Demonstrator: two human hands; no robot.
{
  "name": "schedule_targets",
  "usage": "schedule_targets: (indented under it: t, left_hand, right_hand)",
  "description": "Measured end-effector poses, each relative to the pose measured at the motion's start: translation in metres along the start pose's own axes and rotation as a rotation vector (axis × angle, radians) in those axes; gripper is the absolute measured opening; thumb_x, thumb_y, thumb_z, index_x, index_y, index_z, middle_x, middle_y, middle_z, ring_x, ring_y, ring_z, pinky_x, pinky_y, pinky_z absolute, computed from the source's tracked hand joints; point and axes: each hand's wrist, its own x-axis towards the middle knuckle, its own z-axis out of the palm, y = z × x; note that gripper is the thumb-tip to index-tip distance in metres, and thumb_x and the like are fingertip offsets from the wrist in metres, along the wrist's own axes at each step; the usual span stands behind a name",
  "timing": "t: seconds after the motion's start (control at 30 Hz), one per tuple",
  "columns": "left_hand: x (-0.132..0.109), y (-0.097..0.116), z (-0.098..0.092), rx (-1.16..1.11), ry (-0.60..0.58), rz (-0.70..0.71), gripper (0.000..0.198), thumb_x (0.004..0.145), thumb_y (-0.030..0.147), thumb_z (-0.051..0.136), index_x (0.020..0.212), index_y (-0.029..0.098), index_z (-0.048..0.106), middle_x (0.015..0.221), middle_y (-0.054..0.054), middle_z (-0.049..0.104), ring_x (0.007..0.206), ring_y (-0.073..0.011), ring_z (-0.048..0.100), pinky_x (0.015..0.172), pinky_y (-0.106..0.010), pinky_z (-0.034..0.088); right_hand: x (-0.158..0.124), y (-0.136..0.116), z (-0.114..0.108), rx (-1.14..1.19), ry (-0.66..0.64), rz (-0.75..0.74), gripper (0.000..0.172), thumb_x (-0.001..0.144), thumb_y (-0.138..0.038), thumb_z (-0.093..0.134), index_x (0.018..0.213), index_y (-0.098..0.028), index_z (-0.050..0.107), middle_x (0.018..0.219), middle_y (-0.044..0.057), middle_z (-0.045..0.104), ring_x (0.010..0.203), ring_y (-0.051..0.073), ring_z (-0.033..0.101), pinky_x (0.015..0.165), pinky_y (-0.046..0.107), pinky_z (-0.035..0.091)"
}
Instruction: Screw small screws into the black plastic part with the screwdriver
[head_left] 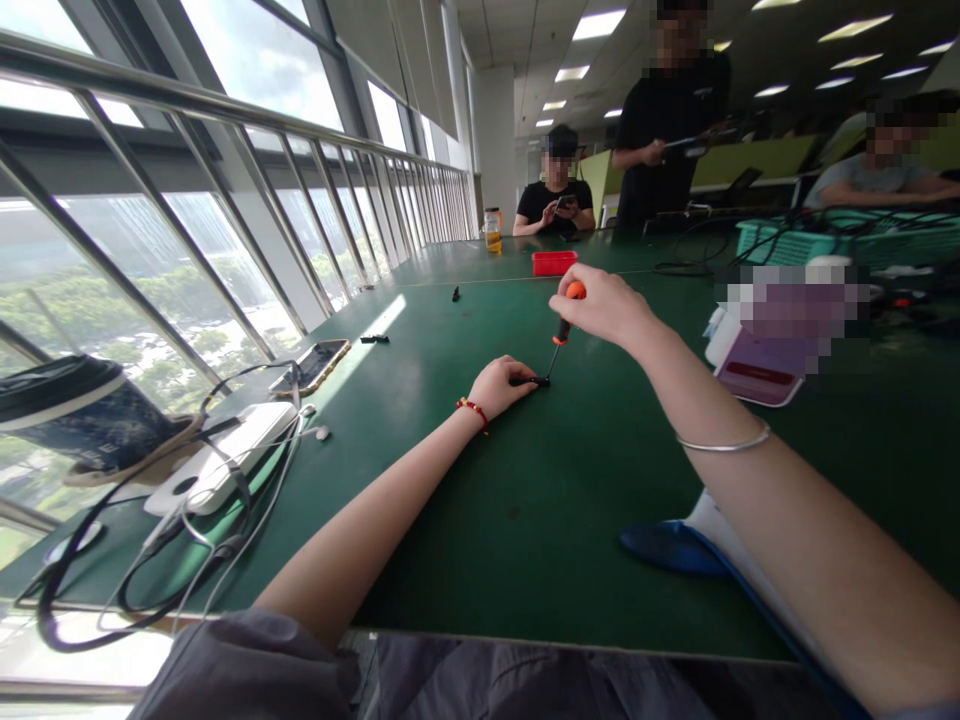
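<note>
**Both hands closed: one pins the part, one drives the screwdriver**

Left hand [501, 385] lies on the green table [570, 480], fingertips pressed shut on a small black part [529, 381], holding it flat. Screwdriver [561, 335] stands near upright just right of that pinch, its tip touching the part's right end. Right hand [604, 305] is wrapped closed over the orange handle from above.

Handling, as a judgement: the part looks light, stiff and hard, and likely to skid on the smooth tabletop, so take it at the end away from the tip and press down. The screwdriver looks light with a thin shaft; hold it by the handle only.

Left of the grip, well apart: a white device [225, 455] tangled in cables, then a phone [319, 362]. Nearer, up-left of the grip, lie two loose black pieces [373, 339], apart from each other. Beyond the grip sit a red tray [554, 262] and, further back, a jar [492, 230] of yellow liquid. Right of the grip is a blurred pink-and-white box [757, 365]; on the near right is a blue object [667, 545], partly hidden by the forearm.

Counts: one screwdriver, three small black pieces (one held, two loose), one tray, one phone, one jar. Three other people are at the far end, none reaching in.
</note>
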Motion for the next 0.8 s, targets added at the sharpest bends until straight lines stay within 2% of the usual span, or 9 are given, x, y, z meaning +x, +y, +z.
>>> schedule_targets:
  t: [0.13,0.27,0.37,0.5,0.6,0.67,0.8]
  left_hand:
    - [0.0002,-0.0003,0.0002,0.003,-0.004,-0.003,0.013,0.075,0.024,0.066,0.085,0.017,0.072,0.087,-0.004,0.064,0.077,-0.0146,0.059,0.075,-0.028,0.052]
    - [0.0002,-0.001,0.0006,0.0,0.0,-0.005,0.014,0.075,0.024,0.066,0.085,0.018,0.072,0.087,-0.004,0.064,0.078,-0.0148,0.059,0.075,-0.028,0.052]
    - [0.0002,-0.001,0.0006,-0.006,-0.002,-0.006,0.014,0.075,0.024,0.066,0.086,0.017,0.072,0.087,-0.005,0.064,0.078,-0.0149,0.059,0.075,-0.028,0.052]
    - [0.0002,-0.0004,0.0003,-0.008,-0.004,-0.006,0.014,0.075,0.024,0.066,0.086,0.017,0.072,0.087,-0.005,0.064,0.078,-0.015,0.059,0.075,-0.028,0.051]
    - [0.0002,-0.0005,0.0004,-0.004,-0.005,-0.009,0.014,0.075,0.024,0.066,0.086,0.017,0.072,0.088,-0.005,0.064,0.078,-0.015,0.059,0.075,-0.028,0.051]
    - [0.0003,-0.0008,0.0006,-0.003,-0.005,-0.008,0.014,0.075,0.024,0.067,0.086,0.017,0.072,0.088,-0.005,0.063,0.078,-0.015,0.059,0.075,-0.028,0.051]
    - [0.0004,-0.0013,0.0008,-0.001,0.0,-0.002,0.014,0.075,0.024,0.066,0.086,0.018,0.072,0.087,-0.004,0.063,0.078,-0.0148,0.058,0.075,-0.028,0.051]
  right_hand:
    - [-0.0016,-0.0011,-0.0016,-0.028,-0.047,-0.003,0.041,0.082,-0.053,0.037,0.072,-0.022,0.064,0.077,0.006,0.065,0.073,0.023,0.056,0.062,0.031,0.037]
    - [-0.0025,-0.0024,-0.0013,-0.026,0.001,-0.029,0.024,0.075,-0.04,0.049,0.085,-0.025,0.064,0.082,0.004,0.065,0.074,0.021,0.055,0.061,0.03,0.036]
    - [-0.0023,-0.0025,-0.0002,-0.023,0.002,-0.023,0.026,0.073,-0.043,0.051,0.088,-0.024,0.061,0.081,0.004,0.064,0.07,0.021,0.054,0.059,0.03,0.036]
    - [-0.0015,-0.001,0.0005,-0.041,0.001,-0.004,0.038,0.081,-0.051,0.04,0.069,-0.022,0.06,0.071,0.006,0.062,0.068,0.022,0.054,0.059,0.032,0.035]
    - [-0.0006,0.0002,0.0008,-0.036,0.024,-0.02,0.025,0.078,-0.043,0.046,0.078,-0.023,0.061,0.076,0.005,0.063,0.069,0.021,0.054,0.059,0.031,0.035]
    - [-0.0004,0.0005,0.0009,-0.025,0.029,-0.02,0.023,0.075,-0.042,0.05,0.086,-0.024,0.061,0.081,0.005,0.064,0.07,0.021,0.054,0.059,0.03,0.035]
    - [-0.0013,0.0003,0.0,-0.023,0.002,0.003,0.038,0.08,-0.054,0.042,0.071,-0.022,0.061,0.072,0.006,0.062,0.068,0.022,0.054,0.06,0.032,0.036]
